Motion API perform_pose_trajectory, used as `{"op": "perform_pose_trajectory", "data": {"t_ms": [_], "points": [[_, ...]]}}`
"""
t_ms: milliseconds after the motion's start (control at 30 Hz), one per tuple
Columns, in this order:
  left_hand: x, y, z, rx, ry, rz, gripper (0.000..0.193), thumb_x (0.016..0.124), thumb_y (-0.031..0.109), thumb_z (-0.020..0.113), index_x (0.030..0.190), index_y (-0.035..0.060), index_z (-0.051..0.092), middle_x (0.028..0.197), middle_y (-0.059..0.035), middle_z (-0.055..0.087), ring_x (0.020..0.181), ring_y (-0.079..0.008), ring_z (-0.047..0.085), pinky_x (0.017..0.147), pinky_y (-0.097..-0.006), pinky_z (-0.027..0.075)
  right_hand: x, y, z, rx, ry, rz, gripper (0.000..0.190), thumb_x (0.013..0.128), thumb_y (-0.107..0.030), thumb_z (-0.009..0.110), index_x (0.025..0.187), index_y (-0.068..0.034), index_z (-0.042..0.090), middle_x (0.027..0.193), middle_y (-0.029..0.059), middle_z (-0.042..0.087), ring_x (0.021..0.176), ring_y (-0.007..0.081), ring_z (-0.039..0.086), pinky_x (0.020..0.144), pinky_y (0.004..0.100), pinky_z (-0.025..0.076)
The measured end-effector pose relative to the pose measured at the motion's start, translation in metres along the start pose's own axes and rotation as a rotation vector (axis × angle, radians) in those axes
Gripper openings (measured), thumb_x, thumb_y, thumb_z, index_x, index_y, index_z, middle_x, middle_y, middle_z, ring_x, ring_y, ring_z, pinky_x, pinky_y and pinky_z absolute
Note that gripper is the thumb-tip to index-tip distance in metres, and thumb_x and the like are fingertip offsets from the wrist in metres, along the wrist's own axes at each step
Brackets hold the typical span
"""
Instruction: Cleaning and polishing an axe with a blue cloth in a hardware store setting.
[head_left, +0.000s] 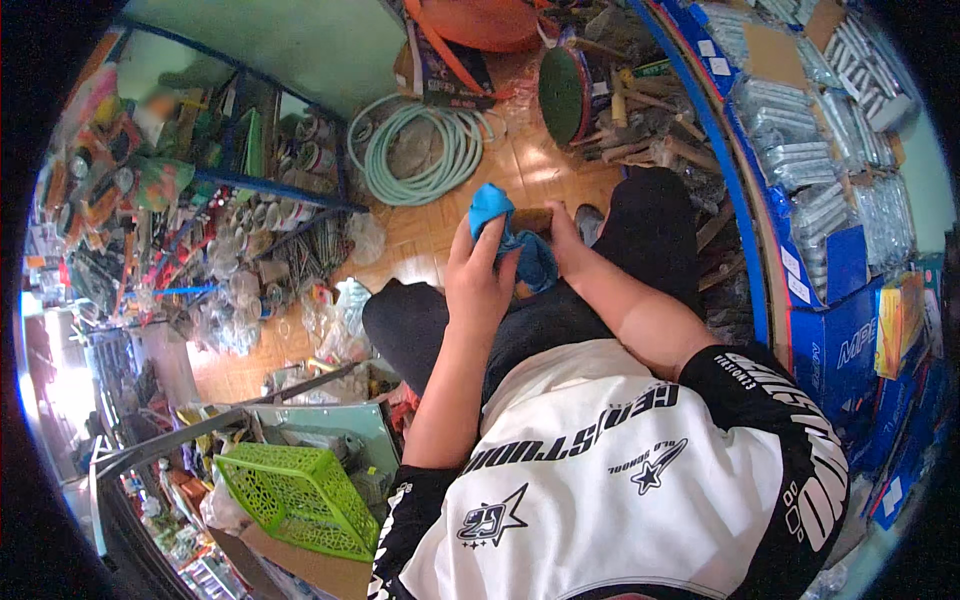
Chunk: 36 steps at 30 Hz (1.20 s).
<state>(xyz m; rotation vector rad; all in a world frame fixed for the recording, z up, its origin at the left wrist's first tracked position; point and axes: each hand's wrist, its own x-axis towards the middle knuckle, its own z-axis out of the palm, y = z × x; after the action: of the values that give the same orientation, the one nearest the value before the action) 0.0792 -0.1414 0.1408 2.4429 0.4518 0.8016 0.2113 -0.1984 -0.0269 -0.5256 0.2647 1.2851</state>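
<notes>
My left hand (480, 281) is closed around a blue cloth (534, 261), bunched over the fingers and draped down above my lap. A brownish object (532, 219), possibly a wooden handle, lies against the cloth, and what it is cannot be made out fully. At its right end, my right hand (566, 238) grips it with the fingertips. My palm and wrist hide part of that grip. Both hands are over my dark trousers (559, 319), between my bent knees.
A coiled pale green hose (420, 154) lies on the tiled floor (405, 236) ahead. Wooden handles (667, 142) are piled at right beside a blue shelf frame (742, 217) with packaged metal hardware (795, 150). At left stand a crowded rack (277, 191) and a green plastic basket (300, 491).
</notes>
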Motion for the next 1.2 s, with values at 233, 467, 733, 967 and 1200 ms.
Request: {"op": "perform_pose_trajectory", "data": {"t_ms": [233,467,733,967,1200], "points": [[-0.014,-0.012,0.026,-0.083,0.089,-0.001,0.034,0.062,-0.007,0.066,0.095,0.0013,0.068,0.113,-0.0211,0.063,0.106,-0.0358,0.063,0.085,-0.0362,0.051,0.005,-0.003,-0.010,-0.017,0.081,-0.125,0.047,0.091,-0.041,0.038,0.117,-0.007,0.058,0.111,0.0125,0.063,0.102,0.0277,0.060,0.091,0.0424,0.047],[-0.005,-0.020,0.053,-0.039,0.103,0.246,0.029,0.061,-0.006,0.064,0.088,0.0027,0.068,0.100,-0.0164,0.068,0.106,-0.0347,0.063,0.082,-0.0373,0.053,-0.005,0.000,-0.011,-0.021,-0.024,-0.081,0.042,0.094,-0.044,0.039,0.105,-0.011,0.062,0.099,0.0086,0.065,0.090,0.0215,0.063,0.082,0.0362,0.051],[-0.006,-0.042,0.045,-0.190,-0.123,-0.051,0.039,0.065,-0.004,0.071,0.103,0.0049,0.067,0.090,-0.0142,0.068,0.084,-0.0282,0.067,0.073,-0.0325,0.052,0.033,-0.007,-0.016,0.143,0.191,-0.082,0.033,0.085,-0.044,0.048,0.078,-0.013,0.059,0.078,0.0053,0.063,0.074,0.0237,0.061,0.073,0.0380,0.050],[-0.025,-0.048,0.070,-0.402,-0.266,-0.242,0.053,0.072,0.022,0.081,0.117,0.0034,0.060,0.111,-0.0159,0.063,0.101,-0.0257,0.061,0.086,-0.0354,0.047,0.011,-0.009,-0.007,-0.099,0.178,-0.140,0.034,0.085,-0.043,0.047,0.084,-0.011,0.060,0.079,0.0060,0.064,0.075,0.0246,0.063,0.074,0.0387,0.050],[-0.013,-0.029,0.074,-0.271,-0.123,-0.098,0.032,0.071,0.021,0.079,0.094,0.0021,0.066,0.097,-0.0153,0.063,0.087,-0.0314,0.062,0.074,-0.0366,0.050,0.007,-0.002,-0.023,-0.160,0.108,-0.102,0.042,0.086,-0.046,0.041,0.092,-0.009,0.062,0.088,0.0074,0.065,0.082,0.0248,0.063,0.080,0.0380,0.049]]}}
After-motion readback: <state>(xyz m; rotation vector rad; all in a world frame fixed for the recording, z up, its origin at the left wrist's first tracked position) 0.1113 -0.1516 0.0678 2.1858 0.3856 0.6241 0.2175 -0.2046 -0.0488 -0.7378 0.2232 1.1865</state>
